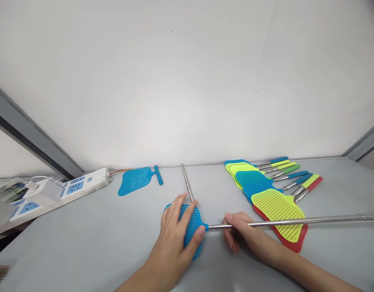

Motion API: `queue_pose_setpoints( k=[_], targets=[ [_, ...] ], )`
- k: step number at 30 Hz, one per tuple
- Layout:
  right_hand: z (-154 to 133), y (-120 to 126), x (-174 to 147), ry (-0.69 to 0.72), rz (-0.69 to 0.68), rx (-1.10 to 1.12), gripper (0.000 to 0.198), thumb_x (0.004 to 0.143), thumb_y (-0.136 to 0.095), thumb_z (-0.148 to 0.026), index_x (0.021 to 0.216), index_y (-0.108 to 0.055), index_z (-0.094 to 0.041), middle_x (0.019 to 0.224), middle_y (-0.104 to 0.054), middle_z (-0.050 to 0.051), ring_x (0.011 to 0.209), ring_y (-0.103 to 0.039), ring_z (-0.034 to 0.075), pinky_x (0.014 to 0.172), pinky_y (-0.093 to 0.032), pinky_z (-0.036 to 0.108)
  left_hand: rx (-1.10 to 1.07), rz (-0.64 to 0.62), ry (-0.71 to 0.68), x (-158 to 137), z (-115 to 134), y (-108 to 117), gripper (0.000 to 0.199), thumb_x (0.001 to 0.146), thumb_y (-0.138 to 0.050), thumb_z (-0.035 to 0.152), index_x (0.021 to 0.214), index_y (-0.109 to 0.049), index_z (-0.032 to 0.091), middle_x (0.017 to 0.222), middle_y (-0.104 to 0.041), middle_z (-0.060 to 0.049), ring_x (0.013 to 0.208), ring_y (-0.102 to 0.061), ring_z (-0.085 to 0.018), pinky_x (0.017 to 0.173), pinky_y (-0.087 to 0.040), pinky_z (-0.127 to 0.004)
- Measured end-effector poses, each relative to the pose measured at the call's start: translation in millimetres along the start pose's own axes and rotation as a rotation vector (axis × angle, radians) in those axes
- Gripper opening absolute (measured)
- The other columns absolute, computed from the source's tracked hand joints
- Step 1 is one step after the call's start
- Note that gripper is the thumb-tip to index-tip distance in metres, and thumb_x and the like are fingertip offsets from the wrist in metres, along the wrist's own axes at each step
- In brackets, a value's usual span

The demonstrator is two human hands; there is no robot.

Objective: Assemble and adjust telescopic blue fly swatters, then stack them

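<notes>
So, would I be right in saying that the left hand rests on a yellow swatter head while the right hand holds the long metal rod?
Not quite: in the head view, the swatter head under the left hand is blue. The right hand does hold the long metal rod.

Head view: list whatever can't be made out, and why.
Telescopic metal rod, head view: far end cut off by right edge.
Blue swatter paddle, head view: partly hidden by left hand.
Red swatter paddle, head view: mostly covered by yellow-green swatter paddle.
Cables, head view: blurred, far left.
</notes>
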State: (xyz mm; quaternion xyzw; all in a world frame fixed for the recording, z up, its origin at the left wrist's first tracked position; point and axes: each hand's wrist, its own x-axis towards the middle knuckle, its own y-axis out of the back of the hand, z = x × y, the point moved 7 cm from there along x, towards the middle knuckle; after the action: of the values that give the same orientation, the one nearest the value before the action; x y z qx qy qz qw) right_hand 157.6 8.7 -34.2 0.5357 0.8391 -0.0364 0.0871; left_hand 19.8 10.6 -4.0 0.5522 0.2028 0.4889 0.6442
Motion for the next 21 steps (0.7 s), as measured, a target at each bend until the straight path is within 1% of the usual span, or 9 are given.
queue_pose_setpoints(
  k=[1, 3, 4, 6, 9, 16, 21],
  targets=[
    [-0.6, -0.1, -0.5, -0.002, 0.0, -0.009, 0.053, 0.083, -0.026, -0.042, 0.044, -0.047, -0.015, 0.042, -0.042, 0.0, 0.045, -0.042, 0.011, 0.05, -0.034, 0.023, -0.006, -0.033, -0.033, 0.2, 4.6, 0.8, 0.043, 0.082, -0.04, 0.033, 0.124, -0.032, 0.027, 0.135, -0.02, -0.006, 0.12, -0.021, -0.026, 0.091, -0.031, -0.044],
    [-1.2, -0.6, -1.2, -0.003, -0.005, -0.013, 0.052, 0.084, -0.026, -0.042, 0.045, -0.047, -0.015, 0.042, -0.042, 0.0, 0.045, -0.042, 0.011, 0.05, -0.034, 0.023, -0.019, -0.104, -0.1, 0.6, 13.6, 1.1, 0.033, 0.083, -0.038, 0.03, 0.116, -0.042, 0.028, 0.134, -0.022, -0.004, 0.12, -0.022, -0.025, 0.091, -0.03, -0.044],
    [-1.1, -0.8, -1.4, -0.001, -0.008, -0.012, 0.052, 0.084, -0.026, -0.042, 0.045, -0.047, -0.015, 0.042, -0.042, 0.0, 0.045, -0.042, 0.011, 0.05, -0.034, 0.023, -0.023, -0.123, -0.129, 0.7, 17.2, 1.5, 0.028, 0.084, -0.036, 0.027, 0.11, -0.047, 0.029, 0.133, -0.025, -0.003, 0.12, -0.023, -0.024, 0.091, -0.029, -0.044],
    [-0.2, -1.4, -1.3, 0.002, -0.014, -0.012, 0.051, 0.084, -0.027, -0.043, 0.046, -0.047, -0.015, 0.042, -0.042, 0.0, 0.045, -0.042, 0.011, 0.049, -0.033, 0.023, -0.029, -0.125, -0.165, 1.3, 21.1, 3.2, 0.024, 0.084, -0.035, 0.023, 0.1, -0.052, 0.028, 0.129, -0.032, -0.002, 0.119, -0.025, -0.023, 0.091, -0.028, -0.044],
    [1.6, -2.6, -1.0, -0.006, -0.02, -0.013, 0.05, 0.083, -0.029, -0.043, 0.048, -0.048, -0.014, 0.043, -0.043, -0.001, 0.046, -0.042, 0.01, 0.049, -0.033, 0.022, -0.033, -0.112, -0.172, 2.1, 20.9, 3.7, 0.022, 0.084, -0.035, 0.022, 0.095, -0.053, 0.026, 0.124, -0.037, -0.003, 0.117, -0.027, -0.023, 0.089, -0.028, -0.044],
    [-0.5, -2.9, 0.2, -0.012, -0.009, -0.01, 0.05, 0.083, -0.03, -0.044, 0.044, -0.043, -0.016, 0.04, -0.04, -0.002, 0.044, -0.04, 0.01, 0.048, -0.031, 0.022, -0.028, -0.099, -0.168, 4.2, 21.2, 6.9, 0.021, 0.083, -0.036, 0.022, 0.093, -0.054, 0.026, 0.121, -0.041, -0.003, 0.115, -0.031, -0.023, 0.087, -0.031, -0.043],
    [-0.3, -3.1, 0.3, -0.016, -0.016, 0.062, 0.047, 0.081, -0.033, -0.044, 0.044, -0.041, -0.016, 0.04, -0.038, -0.003, 0.043, -0.039, 0.009, 0.047, -0.03, 0.022, -0.013, -0.132, -0.186, 5.4, 23.2, 9.1, 0.024, 0.083, -0.035, 0.02, 0.097, -0.053, 0.028, 0.121, -0.042, -0.003, 0.116, -0.03, -0.024, 0.086, -0.031, -0.043]
  ],
)
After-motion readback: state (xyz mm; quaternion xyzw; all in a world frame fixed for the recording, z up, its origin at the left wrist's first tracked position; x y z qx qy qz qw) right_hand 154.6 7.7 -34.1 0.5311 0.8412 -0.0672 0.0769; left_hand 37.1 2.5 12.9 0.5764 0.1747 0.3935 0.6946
